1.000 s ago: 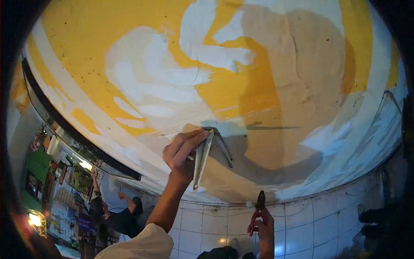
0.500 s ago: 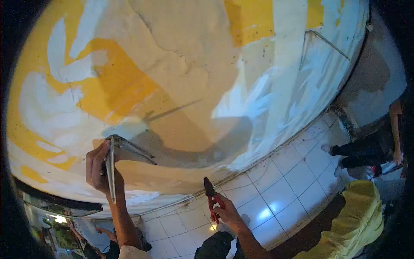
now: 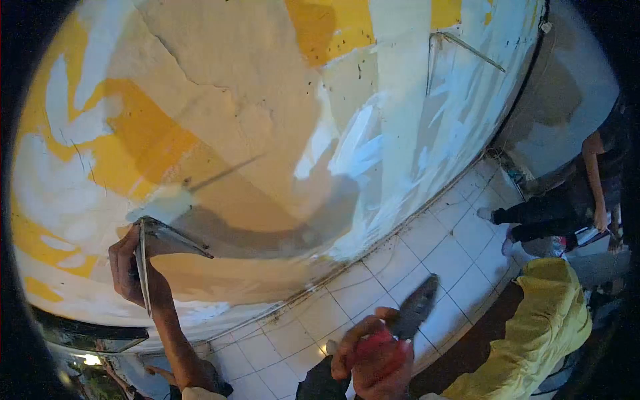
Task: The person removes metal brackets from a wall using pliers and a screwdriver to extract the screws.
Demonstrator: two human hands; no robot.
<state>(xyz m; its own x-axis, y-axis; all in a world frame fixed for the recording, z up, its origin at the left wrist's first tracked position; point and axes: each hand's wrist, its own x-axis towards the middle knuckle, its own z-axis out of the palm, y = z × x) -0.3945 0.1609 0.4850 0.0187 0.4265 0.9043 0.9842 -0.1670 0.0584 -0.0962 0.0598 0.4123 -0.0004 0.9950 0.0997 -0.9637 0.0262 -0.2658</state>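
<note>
My left hand (image 3: 131,267) is closed around an angled metal bracket (image 3: 177,238) against the painted wall. One arm of the bracket points right and the other hangs down past my wrist. Red-handled pliers (image 3: 415,310) are in my right hand (image 3: 373,357), low in front of me and away from the wall. Their dark jaws point up and to the right; the hand and handles are blurred. A similar metal bracket (image 3: 467,48) is fixed to the wall at the upper right.
The wall (image 3: 240,133) has yellow, cream and white patches and a crack. White floor tiles (image 3: 373,293) run along its base. At the right stands a person (image 3: 587,193) holding something, near a yellow cloth (image 3: 547,300) over a brown surface. A dark-framed panel (image 3: 93,335) is at lower left.
My right hand with the pliers has come back from near the wall's base, closer to me and rightward. My left hand still holds the bracket. The whole view has shifted slightly.
</note>
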